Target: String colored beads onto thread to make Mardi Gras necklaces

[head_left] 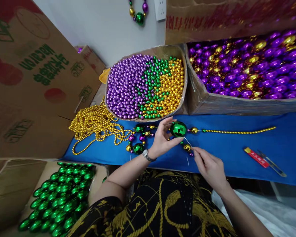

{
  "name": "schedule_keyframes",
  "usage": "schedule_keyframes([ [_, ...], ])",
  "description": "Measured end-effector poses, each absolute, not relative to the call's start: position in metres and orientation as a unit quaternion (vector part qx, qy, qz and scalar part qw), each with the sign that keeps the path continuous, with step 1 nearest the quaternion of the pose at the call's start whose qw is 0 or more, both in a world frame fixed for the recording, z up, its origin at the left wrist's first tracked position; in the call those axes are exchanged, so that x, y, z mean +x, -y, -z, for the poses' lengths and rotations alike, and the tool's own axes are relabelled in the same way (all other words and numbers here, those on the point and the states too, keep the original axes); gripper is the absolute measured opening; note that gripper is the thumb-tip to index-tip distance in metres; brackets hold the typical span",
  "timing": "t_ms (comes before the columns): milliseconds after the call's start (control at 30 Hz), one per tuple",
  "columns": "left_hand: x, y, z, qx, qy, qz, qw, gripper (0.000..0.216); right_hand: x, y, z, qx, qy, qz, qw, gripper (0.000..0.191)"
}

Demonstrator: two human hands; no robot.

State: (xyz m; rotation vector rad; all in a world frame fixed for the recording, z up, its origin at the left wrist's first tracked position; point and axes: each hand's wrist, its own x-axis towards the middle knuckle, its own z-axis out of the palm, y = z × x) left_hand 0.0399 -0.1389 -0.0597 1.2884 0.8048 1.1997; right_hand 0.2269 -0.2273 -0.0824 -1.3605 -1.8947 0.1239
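My left hand (161,140) pinches a large shiny green bead (178,129) over the blue table cover (236,149). My right hand (209,166) is closed in a pinch on a thin needle or thread (188,142) that runs up to the green bead. A small gold bead and a purple one (187,148) sit on the strand just by my right fingertips. A thin gold bead strand (239,132) stretches right from the green bead. Strung green, purple and gold beads (139,138) lie left of my left hand.
A cardboard tray of small purple, green and gold beads (145,85) stands behind. A box of large purple and gold beads (249,65) is at the right. Large green beads (59,197) fill a box at lower left. A gold bead pile (96,123), red lighter (256,157) and snips (272,164) lie on the cover.
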Motion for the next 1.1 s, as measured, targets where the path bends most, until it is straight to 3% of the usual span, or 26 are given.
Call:
schedule_keyframes([
  [167, 0.043, 0.139, 0.057, 0.522, -0.349, -0.510, 0.588, 0.072, 0.228, 0.225, 0.085, -0.530, 0.749, -0.036, 0.396, 0.022],
  [433, 0.036, 0.132, 0.047, 0.637, -0.337, -0.476, 0.504, 0.085, 0.234, 0.220, 0.088, -0.544, 0.739, -0.023, 0.397, 0.015],
  [533, 0.007, 0.089, 0.028, 0.697, -0.422, -0.464, 0.348, 0.052, 0.242, 0.221, 0.090, -0.561, 0.728, -0.014, 0.394, 0.012],
  [633, -0.026, 0.035, 0.018, 0.781, -0.520, -0.290, 0.188, 0.014, 0.248, 0.223, 0.092, -0.575, 0.718, -0.006, 0.391, 0.014],
  [700, -0.041, 0.008, 0.019, 0.800, -0.552, -0.171, 0.159, 0.013, 0.249, 0.223, 0.093, -0.576, 0.718, -0.006, 0.391, 0.015],
  [767, -0.049, -0.009, 0.023, 0.803, -0.560, -0.123, 0.163, 0.018, 0.248, 0.223, 0.094, -0.574, 0.716, -0.003, 0.398, 0.015],
  [933, -0.046, -0.008, 0.027, 0.802, -0.544, -0.163, 0.186, 0.008, 0.247, 0.222, 0.093, -0.571, 0.713, -0.016, 0.407, 0.016],
  [1000, -0.035, 0.006, 0.023, 0.755, -0.521, -0.272, 0.290, 0.015, 0.246, 0.222, 0.092, -0.567, 0.714, -0.026, 0.410, 0.017],
  [1100, -0.009, 0.038, 0.016, 0.574, -0.420, -0.433, 0.553, 0.024, 0.243, 0.221, 0.088, -0.559, 0.717, -0.034, 0.415, 0.016],
])
